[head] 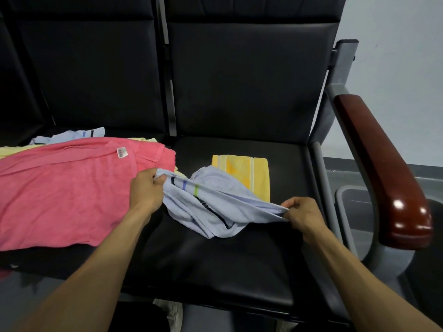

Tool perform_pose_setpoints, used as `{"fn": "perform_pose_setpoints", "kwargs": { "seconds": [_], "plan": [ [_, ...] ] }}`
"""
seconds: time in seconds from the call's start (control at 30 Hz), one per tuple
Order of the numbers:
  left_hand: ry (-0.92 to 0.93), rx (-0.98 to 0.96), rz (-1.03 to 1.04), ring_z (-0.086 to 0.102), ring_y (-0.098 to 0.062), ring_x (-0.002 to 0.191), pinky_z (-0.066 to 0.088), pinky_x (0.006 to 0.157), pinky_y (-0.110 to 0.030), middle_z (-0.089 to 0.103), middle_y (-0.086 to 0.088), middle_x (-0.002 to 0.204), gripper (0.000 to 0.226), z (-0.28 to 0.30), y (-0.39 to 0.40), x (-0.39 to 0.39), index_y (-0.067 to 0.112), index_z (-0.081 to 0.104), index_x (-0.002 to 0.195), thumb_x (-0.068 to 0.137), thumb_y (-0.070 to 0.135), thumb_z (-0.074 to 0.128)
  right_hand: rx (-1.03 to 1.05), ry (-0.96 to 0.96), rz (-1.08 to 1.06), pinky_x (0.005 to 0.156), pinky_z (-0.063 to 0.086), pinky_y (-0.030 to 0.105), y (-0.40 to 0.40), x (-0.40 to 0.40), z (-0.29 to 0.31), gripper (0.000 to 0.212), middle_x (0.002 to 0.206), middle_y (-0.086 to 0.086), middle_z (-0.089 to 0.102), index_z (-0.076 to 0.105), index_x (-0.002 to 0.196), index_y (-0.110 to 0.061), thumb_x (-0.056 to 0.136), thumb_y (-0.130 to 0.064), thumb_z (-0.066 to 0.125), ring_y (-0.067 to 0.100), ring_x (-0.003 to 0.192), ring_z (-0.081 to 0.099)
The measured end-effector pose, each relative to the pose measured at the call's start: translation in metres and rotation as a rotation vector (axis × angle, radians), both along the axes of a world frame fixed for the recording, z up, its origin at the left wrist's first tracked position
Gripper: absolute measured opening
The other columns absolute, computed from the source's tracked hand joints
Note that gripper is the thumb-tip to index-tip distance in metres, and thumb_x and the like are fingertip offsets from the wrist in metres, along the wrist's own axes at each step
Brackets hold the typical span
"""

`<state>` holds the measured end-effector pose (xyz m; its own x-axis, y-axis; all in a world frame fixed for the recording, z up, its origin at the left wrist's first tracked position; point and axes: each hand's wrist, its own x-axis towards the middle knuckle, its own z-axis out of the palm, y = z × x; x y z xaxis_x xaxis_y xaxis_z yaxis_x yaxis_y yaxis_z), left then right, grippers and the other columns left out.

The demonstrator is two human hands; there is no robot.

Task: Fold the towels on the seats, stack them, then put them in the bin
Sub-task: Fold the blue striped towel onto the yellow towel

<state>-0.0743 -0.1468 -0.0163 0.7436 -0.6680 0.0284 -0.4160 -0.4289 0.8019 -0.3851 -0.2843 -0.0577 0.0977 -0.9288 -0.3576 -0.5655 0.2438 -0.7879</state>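
Observation:
A light blue towel (215,202) with black, blue and green stripes hangs crumpled just above the right black seat (215,267). My left hand (147,190) pinches one corner of it at the left. Its opposite edge is pinched by my right hand (303,215). Behind it a folded yellow towel (249,171) lies flat on the same seat. A large pink towel (64,190) with a barcode tag is spread over the left seat, on top of pale yellow cloth (143,139) and another light blue towel (72,135). The grey bin (347,197) stands at the right, beyond the armrest.
A glossy brown wooden armrest (383,168) on a grey metal frame bounds the right seat. Black backrests (239,75) rise behind both seats. A grey-white wall (407,56) lies beyond at the right. Dark cloth hangs at the left seat's front edge.

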Motion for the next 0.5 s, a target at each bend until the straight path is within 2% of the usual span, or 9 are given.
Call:
{"fn": "perform_pose_setpoints", "kwargs": {
  "seconds": [0.07, 0.17, 0.23, 0.33, 0.4, 0.5],
  "plan": [
    [0.005, -0.010, 0.003, 0.065, -0.029, 0.077, 0.055, 0.072, -0.045, 0.071, -0.012, 0.085, 0.024, 0.000, -0.001, 0.001, 0.018, 0.070, 0.092, 0.103, 0.011, 0.051, -0.017, -0.028, 0.012, 0.047, 0.039, 0.024, 0.000, 0.002, 0.003, 0.021, 0.061, 0.006, 0.061, 0.064, 0.067, -0.011, 0.080, 0.005, 0.058, 0.016, 0.055, 0.052],
    [0.010, -0.034, 0.017, 0.060, -0.020, 0.071, 0.049, 0.064, -0.032, 0.069, -0.006, 0.081, 0.024, -0.001, 0.000, 0.003, 0.018, 0.070, 0.091, 0.103, 0.010, 0.050, 0.022, -0.207, 0.018, 0.054, 0.043, 0.030, 0.000, 0.004, 0.009, 0.026, 0.065, 0.010, 0.057, 0.058, 0.067, -0.009, 0.080, 0.013, 0.052, 0.021, 0.062, 0.052],
    [0.029, -0.037, 0.028, 0.057, -0.019, 0.069, 0.046, 0.062, -0.030, 0.067, -0.005, 0.078, 0.025, -0.002, 0.000, 0.004, 0.017, 0.069, 0.088, 0.103, 0.009, 0.050, 0.004, -0.320, -0.023, 0.056, 0.046, 0.031, 0.000, 0.005, 0.013, 0.031, 0.072, 0.011, 0.060, 0.055, 0.069, -0.010, 0.079, 0.018, 0.047, 0.022, 0.066, 0.056],
    [0.071, -0.040, 0.063, 0.050, -0.020, 0.065, 0.041, 0.061, -0.031, 0.060, -0.008, 0.073, 0.024, -0.004, 0.000, 0.009, 0.006, 0.068, 0.085, 0.102, 0.009, 0.052, -0.049, -0.460, -0.052, 0.052, 0.048, 0.026, 0.002, 0.009, 0.019, 0.039, 0.085, 0.009, 0.069, 0.048, 0.068, -0.012, 0.074, 0.025, 0.037, 0.020, 0.071, 0.065],
    [0.077, -0.070, 0.101, 0.047, -0.021, 0.066, 0.039, 0.061, -0.034, 0.055, -0.010, 0.072, 0.022, -0.005, 0.000, 0.012, 0.000, 0.067, 0.086, 0.101, 0.008, 0.053, -0.043, -0.434, -0.060, 0.055, 0.052, 0.028, 0.002, 0.009, 0.017, 0.041, 0.084, 0.010, 0.071, 0.048, 0.067, -0.012, 0.073, 0.026, 0.034, 0.022, 0.074, 0.067],
    [0.058, -0.096, 0.113, 0.045, -0.021, 0.065, 0.038, 0.060, -0.034, 0.052, -0.010, 0.071, 0.020, -0.005, 0.001, 0.013, -0.004, 0.065, 0.086, 0.100, 0.005, 0.054, -0.024, -0.278, -0.110, 0.077, 0.056, 0.040, -0.003, 0.006, 0.010, 0.042, 0.090, 0.017, 0.070, 0.059, 0.069, -0.013, 0.075, 0.022, 0.036, 0.032, 0.088, 0.066]
  ]
}}
